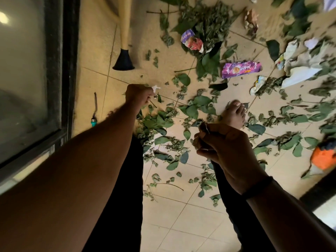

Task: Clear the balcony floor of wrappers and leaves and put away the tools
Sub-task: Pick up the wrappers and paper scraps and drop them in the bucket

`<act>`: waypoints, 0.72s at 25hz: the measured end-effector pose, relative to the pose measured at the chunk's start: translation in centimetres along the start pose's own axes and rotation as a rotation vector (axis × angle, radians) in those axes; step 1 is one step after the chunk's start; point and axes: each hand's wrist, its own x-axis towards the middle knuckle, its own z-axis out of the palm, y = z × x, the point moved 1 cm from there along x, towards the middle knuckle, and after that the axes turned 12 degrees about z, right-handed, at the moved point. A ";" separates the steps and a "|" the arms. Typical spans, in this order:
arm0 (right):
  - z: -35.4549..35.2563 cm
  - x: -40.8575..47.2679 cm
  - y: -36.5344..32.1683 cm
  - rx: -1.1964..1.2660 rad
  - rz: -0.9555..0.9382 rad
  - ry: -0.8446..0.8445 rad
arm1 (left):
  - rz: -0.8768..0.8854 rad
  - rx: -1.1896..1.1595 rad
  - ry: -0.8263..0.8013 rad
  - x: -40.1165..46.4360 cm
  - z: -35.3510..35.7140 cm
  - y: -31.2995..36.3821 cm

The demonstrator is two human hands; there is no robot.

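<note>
- two hands are raised over a beige tiled balcony floor [190, 224] strewn with green leaves [160, 122].
- left hand [139, 95] is curled into a fist, pinching a small white scrap of paper [156, 88] that sticks out past the knuckles; a thin stem hangs below it.
- right hand [225, 150] is curled too, gripping a bunch of crumpled leaves and litter [201, 127]; a dark band sits on its wrist.
- one bare foot [234, 113] stands on the tiles among the leaves, just beyond the right hand; dark trouser legs show below both arms.
- purple biscuit wrapper [241, 69] lies flat on the floor, well beyond the foot.
- torn purple and red wrapper [191, 41] rests at the edge of a heap of dry leaves [211, 20] farther away.
- crumpled brown wrapper [251, 20] lies to the right of that heap.
- white paper and plastic litter [298, 70] is mixed with leaves near the right edge.
- orange object [323, 158] lies at the far right; what it is cannot be told.
- cream handle with a black flared base [124, 60] stands on the floor near the glass door [27, 70] on the left.
- small tool with a teal grip [94, 113] lies on the tiles just beside the dark door frame.
</note>
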 end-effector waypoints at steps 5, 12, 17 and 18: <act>-1.0 0.6 -0.2 0.194 0.024 0.063 | 0.160 -0.114 -0.284 -8.2 1.0 4.1; -2.2 1.9 1.0 0.191 0.213 0.062 | 0.207 -0.337 -0.660 -19.9 1.6 8.0; -2.4 2.1 0.4 0.131 0.043 0.041 | 0.348 -0.177 -0.656 -20.9 4.1 8.2; -2.7 2.4 0.4 0.107 -0.004 0.104 | 0.327 -0.167 -0.706 -20.4 4.4 8.1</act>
